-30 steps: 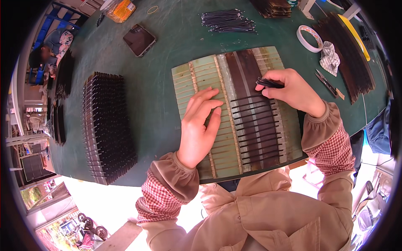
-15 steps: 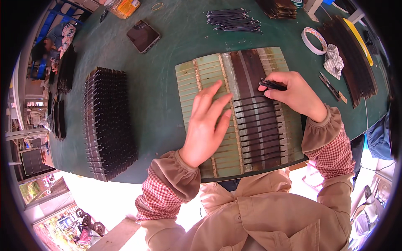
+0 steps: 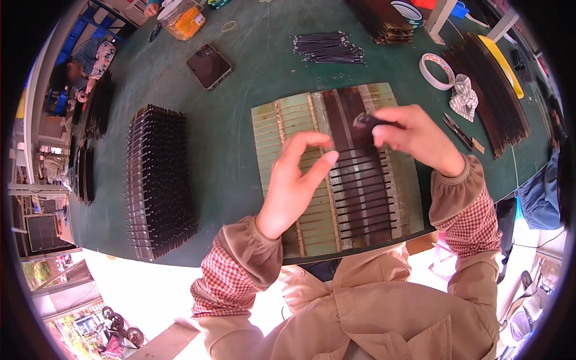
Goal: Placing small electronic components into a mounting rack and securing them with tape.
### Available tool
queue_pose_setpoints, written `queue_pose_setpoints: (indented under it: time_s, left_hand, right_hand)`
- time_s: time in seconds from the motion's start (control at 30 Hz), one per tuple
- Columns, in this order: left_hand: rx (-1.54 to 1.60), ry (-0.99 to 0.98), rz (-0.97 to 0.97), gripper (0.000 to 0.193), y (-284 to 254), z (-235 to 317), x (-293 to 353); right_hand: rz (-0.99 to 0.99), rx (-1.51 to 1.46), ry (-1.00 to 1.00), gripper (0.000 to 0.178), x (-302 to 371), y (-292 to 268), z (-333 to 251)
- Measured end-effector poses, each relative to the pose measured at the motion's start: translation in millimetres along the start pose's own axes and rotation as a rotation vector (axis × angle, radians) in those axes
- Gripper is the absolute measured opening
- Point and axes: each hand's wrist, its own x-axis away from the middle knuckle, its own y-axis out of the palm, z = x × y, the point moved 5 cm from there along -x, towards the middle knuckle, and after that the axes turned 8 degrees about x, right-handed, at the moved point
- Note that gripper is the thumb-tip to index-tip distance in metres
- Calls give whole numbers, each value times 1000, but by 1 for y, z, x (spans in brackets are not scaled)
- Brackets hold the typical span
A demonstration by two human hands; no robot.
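Observation:
A light green grooved board (image 3: 273, 129) lies at the table's front edge. Along it runs a dark brown strip (image 3: 339, 111) with a grey line down its middle. Short black wires (image 3: 360, 198) lie across the nearer part of this strip in a row, evenly spaced. My right hand (image 3: 417, 135) is closed around a small bundle of the same wires (image 3: 381, 123), blurred by motion, above the strip's right side. Over the board's left half hovers my left hand (image 3: 294, 177), its thumb and forefinger curved and apart beside the strip, with nothing visible between them.
To the left stands a tall stack of wired strips (image 3: 159, 180). Farther back are a phone (image 3: 209, 66), a plastic jar (image 3: 181, 23) and a wire pile (image 3: 329, 48). On the right lie a tape roll (image 3: 437, 72), a cloth (image 3: 464, 99), tweezers (image 3: 459, 131) and dark strips (image 3: 489, 90).
My left hand has drawn its fingers in, the forefinger now bent toward the thumb. My right hand has shifted slightly with its wires. The view has moved a little.

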Motion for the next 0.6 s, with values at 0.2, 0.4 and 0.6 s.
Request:
queue_pose_setpoints:
  time_s: [0.2, 0.4, 0.6]
  left_hand:
    - [165, -59, -27, 6, 9, -12, -9]
    - [301, -113, 0, 6, 7, -29, -8]
    - [-214, 218, 10, 10, -15, -13, -6]
  right_hand:
    - [-267, -186, 124, 14, -5, 24, -6]
    - [-178, -207, 162, 13, -8, 23, 7]
    - [-77, -125, 154, 15, -12, 14, 29]
